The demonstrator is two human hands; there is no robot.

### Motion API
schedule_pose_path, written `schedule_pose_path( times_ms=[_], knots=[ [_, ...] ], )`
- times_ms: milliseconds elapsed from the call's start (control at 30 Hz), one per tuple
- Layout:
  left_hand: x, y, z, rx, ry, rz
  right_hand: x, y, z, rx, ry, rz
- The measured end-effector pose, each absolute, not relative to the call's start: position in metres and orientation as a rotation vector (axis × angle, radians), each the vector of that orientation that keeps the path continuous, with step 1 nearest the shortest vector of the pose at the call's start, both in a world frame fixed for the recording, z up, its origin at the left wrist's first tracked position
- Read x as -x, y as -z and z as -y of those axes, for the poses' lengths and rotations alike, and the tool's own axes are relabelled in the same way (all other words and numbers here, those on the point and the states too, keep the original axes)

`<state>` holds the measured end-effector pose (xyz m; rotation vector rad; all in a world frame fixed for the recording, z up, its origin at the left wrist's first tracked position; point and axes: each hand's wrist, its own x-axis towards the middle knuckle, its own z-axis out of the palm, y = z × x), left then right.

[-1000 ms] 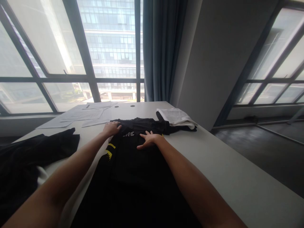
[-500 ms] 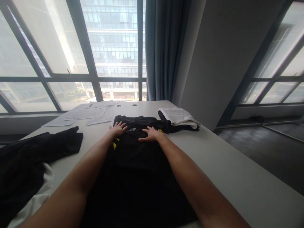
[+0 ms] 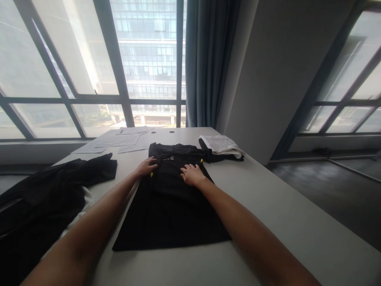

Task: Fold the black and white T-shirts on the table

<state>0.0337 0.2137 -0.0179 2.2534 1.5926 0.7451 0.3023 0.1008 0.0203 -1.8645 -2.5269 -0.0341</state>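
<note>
A black T-shirt (image 3: 178, 214) with small white lettering and yellow marks near its sides lies flat on the white table (image 3: 285, 206). Its far end is bunched, and the near hem runs straight across. My left hand (image 3: 146, 167) rests on the shirt's left edge, by a yellow mark, with fingers extended. On the upper right part of the shirt lies my right hand (image 3: 192, 174), palm down, fingers apart and slightly bent. Neither hand visibly grips the cloth, though the left thumb is hidden.
Dark clothing (image 3: 59, 186) with some white cloth under it lies at the left. A folded white garment (image 3: 222, 145) sits on black cloth at the back right. Loose paper sheets (image 3: 125, 140) cover the back left of the table, near the windows. A blue curtain (image 3: 205, 71) hangs behind.
The shirt's near hem has shifted away from me and now shows fully. My hands' fingers are less spread than before. The view has turned slightly left.
</note>
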Motion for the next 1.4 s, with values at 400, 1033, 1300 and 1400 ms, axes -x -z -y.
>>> schedule_pose_path(
  times_ms=[400, 1033, 1300, 1400],
  knots=[
    [-0.001, 0.014, -0.052, -2.357, -0.568, -1.688, -0.248, -0.030, -0.012, 1.298, -0.021, 2.618],
    [0.010, -0.017, 0.032, -1.777, -0.825, -1.370, -0.222, -0.007, 0.032, 0.893, -0.599, 2.473],
    [-0.006, -0.022, 0.044, -1.730, -0.984, -1.258, -0.215, -0.010, 0.022, 1.113, -1.073, 2.084],
    [-0.010, -0.020, 0.045, -1.665, -1.009, -1.197, -0.211, -0.009, 0.022, 1.104, -1.348, 1.865]
  ],
)
